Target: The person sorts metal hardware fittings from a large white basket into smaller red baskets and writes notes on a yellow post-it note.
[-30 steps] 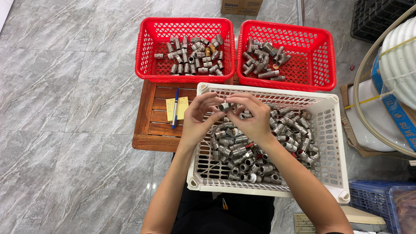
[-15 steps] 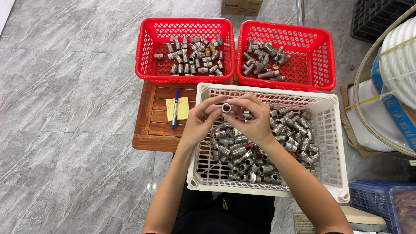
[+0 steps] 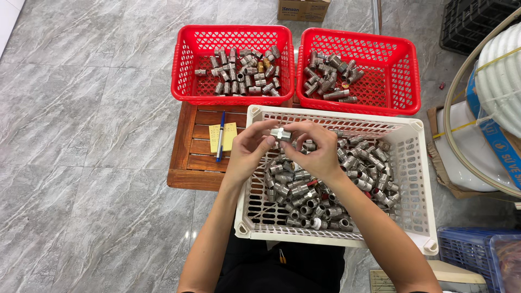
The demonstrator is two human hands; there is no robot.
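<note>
- The left hand (image 3: 251,149) and the right hand (image 3: 317,149) meet above the far left part of the white slatted plastic basket (image 3: 418,179), fingers curled inward, and pinch between their fingertips a short silvery metal threaded pipe fitting (image 3: 281,133).
- The fitting lies sideways, held at each end; its surface is dull grey with a ribbed, threaded look (finer detail is too small to tell).
- It hangs just above the heap of similar grey metal fittings (image 3: 325,184) that fills the middle of the white basket, stubby cylinders with hexagonal collars, piled at all angles.
- The white basket has lattice walls and rounded corner posts; its near edge sits close to the person's lap.
- Beyond its far edge stand two red plastic mesh baskets side by side: the left red basket (image 3: 182,65) holds a loose scatter of small metal fittings, a couple of them brass-coloured, and the right red basket (image 3: 410,70) holds a smaller cluster toward its left side.
- The red baskets rest on the far edge of a low brown slatted wooden table (image 3: 190,163), polished and warm in tone.
- On the table's left part lie a yellow paper note (image 3: 227,137) and a blue pen (image 3: 220,137), the pen across the note.
- The floor around is glossy grey marbled tile (image 3: 81,135).
</note>
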